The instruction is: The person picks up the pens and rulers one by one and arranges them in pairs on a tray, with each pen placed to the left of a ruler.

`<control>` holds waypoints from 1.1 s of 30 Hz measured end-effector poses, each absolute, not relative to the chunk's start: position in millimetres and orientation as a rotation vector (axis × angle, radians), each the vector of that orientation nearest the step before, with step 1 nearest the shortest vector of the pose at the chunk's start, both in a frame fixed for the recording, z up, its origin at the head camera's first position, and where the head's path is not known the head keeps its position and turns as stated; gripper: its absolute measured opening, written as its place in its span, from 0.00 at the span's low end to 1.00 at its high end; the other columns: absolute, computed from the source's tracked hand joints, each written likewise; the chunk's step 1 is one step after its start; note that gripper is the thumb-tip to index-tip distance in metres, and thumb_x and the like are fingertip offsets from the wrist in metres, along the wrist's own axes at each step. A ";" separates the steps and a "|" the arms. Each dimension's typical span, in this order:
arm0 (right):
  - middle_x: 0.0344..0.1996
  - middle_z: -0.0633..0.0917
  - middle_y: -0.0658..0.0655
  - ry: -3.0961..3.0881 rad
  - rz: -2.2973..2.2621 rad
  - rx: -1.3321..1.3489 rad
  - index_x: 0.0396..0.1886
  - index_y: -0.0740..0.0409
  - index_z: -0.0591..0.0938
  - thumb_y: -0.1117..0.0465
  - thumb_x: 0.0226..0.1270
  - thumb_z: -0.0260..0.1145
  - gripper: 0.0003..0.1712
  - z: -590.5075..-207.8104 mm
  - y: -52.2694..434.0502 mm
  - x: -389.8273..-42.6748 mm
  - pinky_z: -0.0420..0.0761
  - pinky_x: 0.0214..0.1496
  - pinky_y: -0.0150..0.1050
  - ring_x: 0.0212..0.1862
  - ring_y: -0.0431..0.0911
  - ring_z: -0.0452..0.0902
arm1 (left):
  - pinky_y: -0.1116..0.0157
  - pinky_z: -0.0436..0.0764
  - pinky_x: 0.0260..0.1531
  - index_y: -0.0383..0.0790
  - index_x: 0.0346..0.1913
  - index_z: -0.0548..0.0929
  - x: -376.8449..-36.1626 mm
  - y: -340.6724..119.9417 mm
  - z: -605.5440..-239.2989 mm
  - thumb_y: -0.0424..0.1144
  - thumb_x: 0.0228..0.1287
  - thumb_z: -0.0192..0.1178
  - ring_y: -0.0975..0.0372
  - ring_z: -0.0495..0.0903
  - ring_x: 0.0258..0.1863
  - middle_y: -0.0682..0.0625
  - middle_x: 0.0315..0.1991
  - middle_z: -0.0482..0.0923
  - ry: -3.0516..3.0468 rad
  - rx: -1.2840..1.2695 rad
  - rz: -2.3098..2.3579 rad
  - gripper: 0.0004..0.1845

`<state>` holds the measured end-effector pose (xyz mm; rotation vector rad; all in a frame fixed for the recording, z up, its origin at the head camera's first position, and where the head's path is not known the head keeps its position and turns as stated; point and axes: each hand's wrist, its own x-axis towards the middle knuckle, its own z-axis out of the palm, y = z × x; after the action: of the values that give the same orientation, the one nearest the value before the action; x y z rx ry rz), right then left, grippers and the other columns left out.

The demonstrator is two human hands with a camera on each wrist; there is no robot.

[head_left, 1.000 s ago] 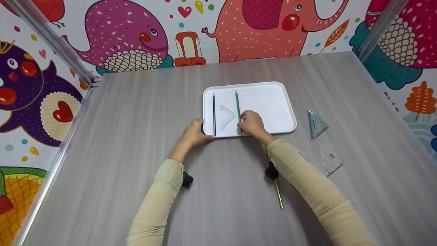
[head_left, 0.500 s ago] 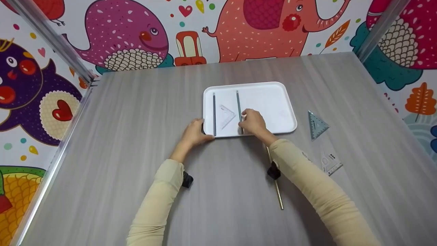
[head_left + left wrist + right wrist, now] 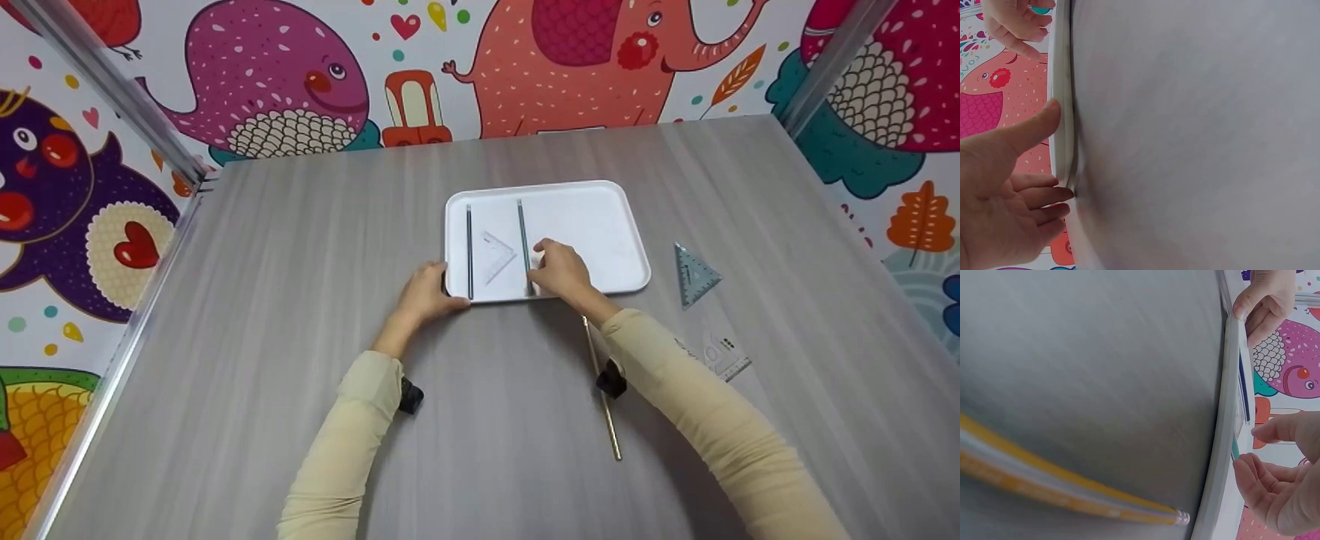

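**Both hands at the near edge of the tray, right one on a ruler**

From the head camera I see my left hand (image 3: 426, 294) curled over the near left corner of the white tray (image 3: 592, 217), thumb on the rim, which looks like a steadying hold so the tray stays put on the grey counter (image 3: 300, 300). My right hand (image 3: 561, 270) sits inside the tray with its fingertips pinching the near end of a dark straight ruler (image 3: 523, 236). That ruler lies lengthwise, running away from me. A second dark ruler (image 3: 469, 251) lies parallel near the left rim, and a clear set square (image 3: 496, 255) rests between the two, so the pieces sit side by side and do not overlap. On the counter to the right of the tray lie a blue-grey set square (image 3: 696, 274) and, nearer me, a clear one (image 3: 724, 356). A yellow ruler (image 3: 604, 397) lies on the counter under my right forearm.

The left wrist camera shows the left hand (image 3: 999, 197) with thumb over the tray rim (image 3: 1061, 129) and fingers tucked under the edge.

The right wrist camera shows the right hand (image 3: 1283, 481), thumb and curled fingers closing on a thin teal edge just above the rim, with the yellow ruler (image 3: 1072, 486) blurred in the foreground.
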<state>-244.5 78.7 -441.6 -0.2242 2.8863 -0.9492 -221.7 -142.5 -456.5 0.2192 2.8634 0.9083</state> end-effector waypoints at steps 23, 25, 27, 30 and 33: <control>0.42 0.79 0.64 2.999 -1.029 -0.628 0.49 0.67 0.77 0.69 0.51 0.59 0.22 -445.7 106.2 -210.3 0.76 0.42 0.48 0.42 0.55 0.77 | 0.56 0.70 0.51 0.30 0.52 0.75 -221.7 -141.8 -457.3 0.39 0.44 0.71 0.50 0.73 0.46 0.37 0.48 0.75 2.843 0.218 0.939 0.30; 0.45 0.79 0.64 2.994 -1.006 -0.665 0.51 0.67 0.76 0.69 0.52 0.60 0.23 -446.3 109.0 -206.0 0.76 0.43 0.48 0.44 0.55 0.76 | 0.56 0.70 0.51 0.29 0.52 0.75 -221.8 -141.9 -457.6 0.39 0.43 0.71 0.50 0.73 0.47 0.37 0.48 0.75 2.840 0.221 0.946 0.30; 0.47 0.78 0.64 2.987 -0.985 -0.698 0.53 0.67 0.75 0.67 0.54 0.61 0.24 -446.7 111.9 -201.7 0.74 0.47 0.48 0.47 0.55 0.75 | 0.56 0.69 0.52 0.29 0.52 0.75 -222.0 -141.9 -457.8 0.39 0.43 0.71 0.50 0.73 0.47 0.37 0.48 0.75 2.839 0.223 0.948 0.31; 0.50 0.76 0.66 3.000 -0.937 -0.773 0.55 0.67 0.73 0.66 0.56 0.63 0.25 -448.3 116.9 -196.9 0.71 0.53 0.50 0.52 0.57 0.71 | 0.56 0.69 0.53 0.29 0.53 0.74 -221.8 -142.1 -457.4 0.39 0.43 0.71 0.49 0.73 0.49 0.36 0.49 0.74 2.844 0.216 0.944 0.32; 0.53 0.73 0.68 3.028 -0.875 -0.848 0.58 0.67 0.70 0.63 0.56 0.64 0.29 -450.9 123.2 -193.7 0.68 0.56 0.53 0.56 0.60 0.66 | 0.56 0.69 0.53 0.29 0.53 0.74 -221.7 -142.5 -456.7 0.40 0.44 0.71 0.49 0.73 0.49 0.36 0.49 0.74 2.850 0.209 0.926 0.32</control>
<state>-193.7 123.2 -450.9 -0.8478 3.0276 -0.8752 -221.7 -142.5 -456.7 0.2088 2.8499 0.9259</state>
